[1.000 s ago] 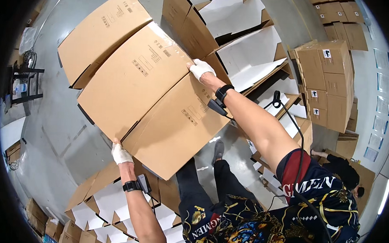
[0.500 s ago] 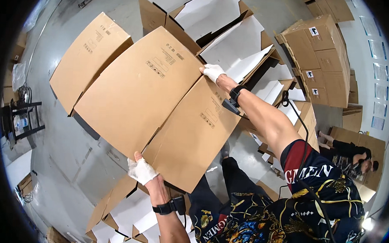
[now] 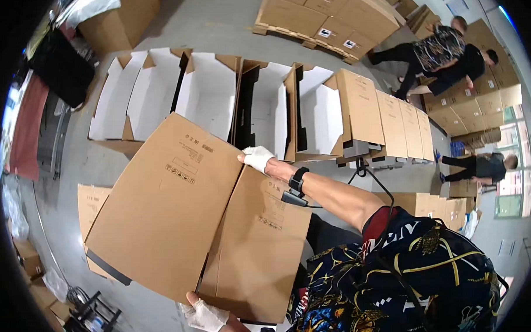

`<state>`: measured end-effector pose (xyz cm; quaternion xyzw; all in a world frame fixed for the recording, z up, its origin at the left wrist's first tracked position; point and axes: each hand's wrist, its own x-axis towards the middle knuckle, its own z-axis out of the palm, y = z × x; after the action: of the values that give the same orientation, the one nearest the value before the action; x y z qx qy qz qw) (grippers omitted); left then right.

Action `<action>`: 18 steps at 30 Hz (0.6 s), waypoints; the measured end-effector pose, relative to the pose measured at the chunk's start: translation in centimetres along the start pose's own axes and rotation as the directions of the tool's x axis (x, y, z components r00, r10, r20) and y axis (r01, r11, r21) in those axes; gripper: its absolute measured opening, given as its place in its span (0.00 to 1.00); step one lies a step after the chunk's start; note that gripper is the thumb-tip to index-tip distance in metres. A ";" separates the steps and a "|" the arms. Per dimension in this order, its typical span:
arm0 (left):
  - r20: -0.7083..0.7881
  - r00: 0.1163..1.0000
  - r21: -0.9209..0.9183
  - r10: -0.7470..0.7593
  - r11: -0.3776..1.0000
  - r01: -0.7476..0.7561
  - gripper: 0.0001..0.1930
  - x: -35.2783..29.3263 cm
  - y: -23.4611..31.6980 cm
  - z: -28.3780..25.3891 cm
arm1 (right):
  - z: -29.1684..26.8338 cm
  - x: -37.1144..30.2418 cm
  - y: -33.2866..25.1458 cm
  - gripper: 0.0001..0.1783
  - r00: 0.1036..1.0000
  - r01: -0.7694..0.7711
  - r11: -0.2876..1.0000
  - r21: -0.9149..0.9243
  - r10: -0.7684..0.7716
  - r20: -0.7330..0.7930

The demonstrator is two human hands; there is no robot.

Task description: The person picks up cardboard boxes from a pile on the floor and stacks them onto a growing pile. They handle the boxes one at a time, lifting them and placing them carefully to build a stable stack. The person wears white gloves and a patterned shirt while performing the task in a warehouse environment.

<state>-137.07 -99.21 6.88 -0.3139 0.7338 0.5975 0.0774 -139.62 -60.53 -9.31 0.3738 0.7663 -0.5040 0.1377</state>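
Both hands, covered in white gloves that leave fingertips bare, hold a brown cardboard box (image 3: pixel 158 221) in front of my body. Two broad panels with printed handling symbols face me, meeting along a slightly parted seam. At the far end of that seam, my right hand (image 3: pixel 257 160) is closed on the box's edge. My left hand (image 3: pixel 205 315) grips the near end, its thumb on top and its other fingers mostly hidden. A black band with a small device is strapped round the right wrist. The box's underside is out of sight.
Just beyond stands a row of open cartons (image 3: pixel 206 96) with white linings; closed cartons (image 3: pixel 361 108) continue it rightward. Another brown carton (image 3: pixel 91 204) shows partly behind the held box. A loaded pallet (image 3: pixel 335 19) stands farther back. Several people (image 3: pixel 439 55) are at right. A black cart (image 3: pixel 93 315) stands lower left.
My view has swung round toward the row of open cartons, which now lies straight ahead. The box has come along with both hands, their grip unchanged.
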 end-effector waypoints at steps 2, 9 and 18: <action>0.050 0.999 0.044 0.017 0.999 -0.019 0.17 2.2 5.7 -0.2 | 0.7 -1.6 -2.0 0.20 0.978 0.043 0.998 0.040 -0.034 -0.207; 0.227 0.855 0.424 0.466 0.743 -0.518 0.19 -3.3 16.9 -1.3 | -5.0 -12.0 -3.4 0.22 0.953 -0.028 0.994 0.110 0.060 -0.298; 0.475 0.559 0.159 0.680 0.558 -0.814 0.14 -14.7 27.6 11.2 | -14.9 -24.3 -4.7 0.25 0.881 -0.066 0.784 0.618 0.337 -0.332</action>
<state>-143.61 -80.98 33.89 0.1699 0.8652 0.4719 0.0000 -123.91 -59.06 14.91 0.5800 0.5369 -0.6042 -0.1011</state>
